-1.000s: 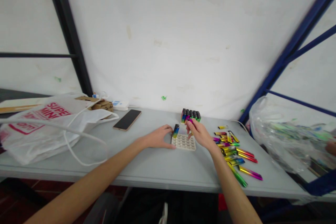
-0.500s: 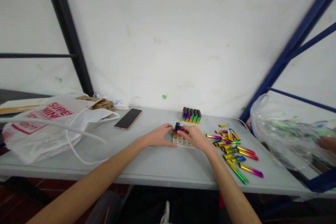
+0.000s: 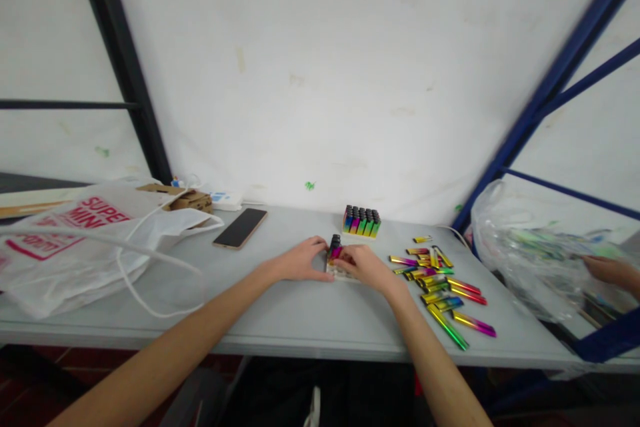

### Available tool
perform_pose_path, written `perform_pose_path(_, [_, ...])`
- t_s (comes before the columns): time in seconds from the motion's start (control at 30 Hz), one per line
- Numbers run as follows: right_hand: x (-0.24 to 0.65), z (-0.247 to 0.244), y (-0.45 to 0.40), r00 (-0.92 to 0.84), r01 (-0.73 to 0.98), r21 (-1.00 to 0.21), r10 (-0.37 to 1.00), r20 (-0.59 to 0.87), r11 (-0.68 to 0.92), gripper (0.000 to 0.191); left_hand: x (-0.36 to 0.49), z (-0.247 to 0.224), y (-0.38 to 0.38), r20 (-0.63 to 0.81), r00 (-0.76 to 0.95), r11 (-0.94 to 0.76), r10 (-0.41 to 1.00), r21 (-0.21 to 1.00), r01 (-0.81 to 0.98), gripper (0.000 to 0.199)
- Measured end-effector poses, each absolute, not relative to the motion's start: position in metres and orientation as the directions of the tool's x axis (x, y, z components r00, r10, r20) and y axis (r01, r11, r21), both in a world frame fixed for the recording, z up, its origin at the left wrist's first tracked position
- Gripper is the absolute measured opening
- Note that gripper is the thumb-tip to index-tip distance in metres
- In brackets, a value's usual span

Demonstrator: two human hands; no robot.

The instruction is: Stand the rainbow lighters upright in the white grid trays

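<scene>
A white tray with round holes (image 3: 334,272) lies flat on the grey table (image 3: 280,307), mostly covered by my hands. My left hand (image 3: 300,261) rests against its left edge and holds it in place. My right hand (image 3: 364,267) lies over the tray, its fingers closed on a rainbow-coloured lighter (image 3: 336,251) standing in the tray's far left corner beside another dark-capped one. A filled block of upright lighters (image 3: 361,221) stands behind. Several loose lighters (image 3: 440,283) lie scattered to the right of my right hand.
A phone (image 3: 239,227) lies left of the tray. A white plastic bag with red print (image 3: 75,240) and a cardboard box (image 3: 185,199) fill the left end. A clear bag (image 3: 530,253) sits at the right, where another person's hand (image 3: 613,272) reaches in.
My right hand came down from above the tray's far edge to its far left corner, carrying a lighter beside the one standing there. My left hand stayed at the tray's edge.
</scene>
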State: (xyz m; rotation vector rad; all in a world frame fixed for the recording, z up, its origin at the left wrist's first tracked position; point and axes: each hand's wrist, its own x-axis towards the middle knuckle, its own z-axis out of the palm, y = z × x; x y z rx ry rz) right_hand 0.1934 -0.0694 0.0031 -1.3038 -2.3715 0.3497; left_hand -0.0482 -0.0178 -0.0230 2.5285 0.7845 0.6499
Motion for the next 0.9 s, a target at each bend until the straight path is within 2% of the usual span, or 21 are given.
perform_pose_path(0.17, [0.228, 0.022, -0.067, -0.422, 0.751, -0.454, 0.878, 0.227, 0.479, 0.018, -0.049, -0.020, -0.019, 0.310, 0.726, -0.754, 0.614, 0.503, 0.423, 0.066])
perform_pose_path(0.27, [0.266, 0.032, -0.065, -0.319, 0.828, -0.386, 0.908, 0.271, 0.407, 0.023, -0.050, -0.019, -0.019, 0.288, 0.732, -0.749, 0.618, 0.499, 0.436, 0.066])
perform_pose_path(0.37, [0.310, 0.033, -0.063, -0.172, 0.922, -0.294, 0.946, 0.274, 0.253, 0.024, -0.051, -0.018, -0.019, 0.258, 0.737, -0.736, 0.625, 0.508, 0.447, 0.066])
perform_pose_path(0.5, [0.353, 0.021, -0.062, -0.035, 0.949, -0.302, 0.983, 0.179, 0.089, 0.031, -0.051, -0.018, -0.019, 0.267, 0.742, -0.747, 0.615, 0.497, 0.441, 0.066])
perform_pose_path(0.63, [0.364, 0.012, -0.063, -0.116, 0.919, -0.374, 0.992, 0.047, 0.125, 0.036, -0.051, -0.017, -0.019, 0.260, 0.741, -0.748, 0.619, 0.483, 0.455, 0.067])
perform_pose_path(0.73, [0.359, 0.014, -0.062, -0.153, 0.913, -0.381, 0.988, 0.011, 0.146, 0.025, -0.051, -0.017, -0.019, 0.253, 0.746, -0.747, 0.616, 0.487, 0.452, 0.067])
perform_pose_path(0.83, [0.352, 0.015, -0.060, -0.127, 0.910, -0.390, 0.990, 0.056, 0.139, 0.013, -0.051, -0.016, -0.019, 0.259, 0.750, -0.751, 0.608, 0.494, 0.438, 0.068])
perform_pose_path(0.9, [0.347, 0.015, -0.061, -0.095, 0.875, -0.461, 0.986, 0.138, 0.149, 0.014, -0.051, -0.017, -0.019, 0.262, 0.746, -0.747, 0.613, 0.499, 0.439, 0.068])
